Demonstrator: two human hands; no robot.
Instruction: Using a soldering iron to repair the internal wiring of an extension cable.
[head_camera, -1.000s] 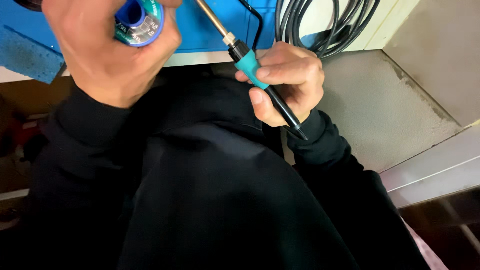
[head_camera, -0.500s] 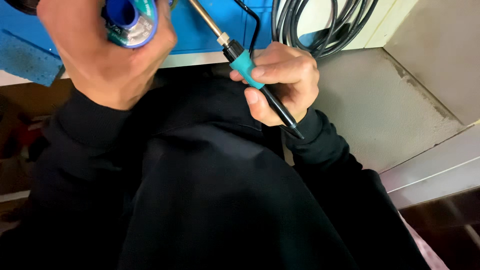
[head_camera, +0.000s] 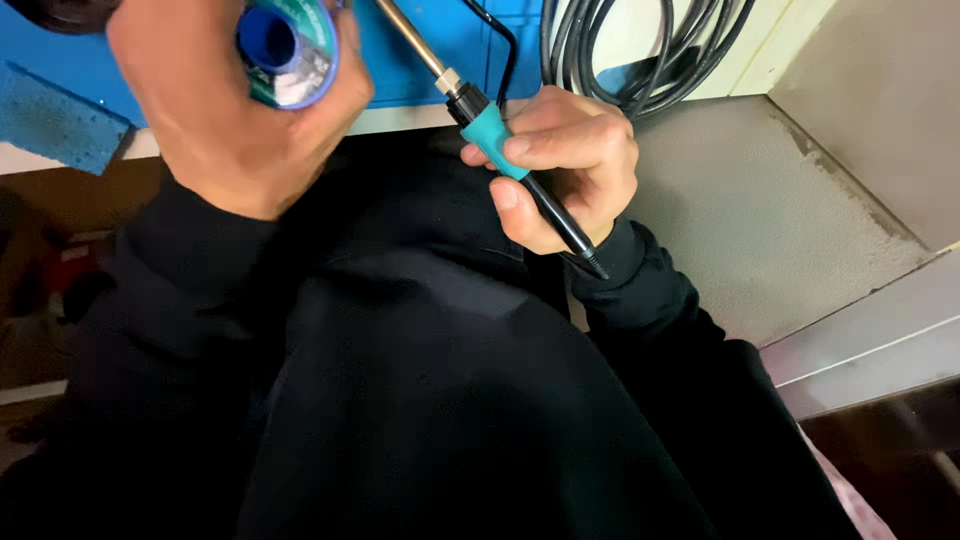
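Observation:
My right hand (head_camera: 565, 170) grips a soldering iron (head_camera: 487, 128) by its teal and black handle, pen-style. Its metal shaft runs up and left out of the top of the frame, so the tip is hidden. My left hand (head_camera: 225, 110) is closed around a spool of solder wire (head_camera: 290, 50) with a blue core, held over the blue work mat (head_camera: 430, 60) at the top. Black sleeves and a black top fill the lower part of the head view.
A coil of dark cable (head_camera: 640, 50) lies at the top right, on the bench edge. A blue sponge-like pad (head_camera: 55, 125) sits at the left. A thin black wire (head_camera: 505, 45) crosses the mat. Grey floor (head_camera: 760, 200) shows to the right.
Both hands have shifted slightly up and left in the view. The iron stays in my right hand and the spool in my left.

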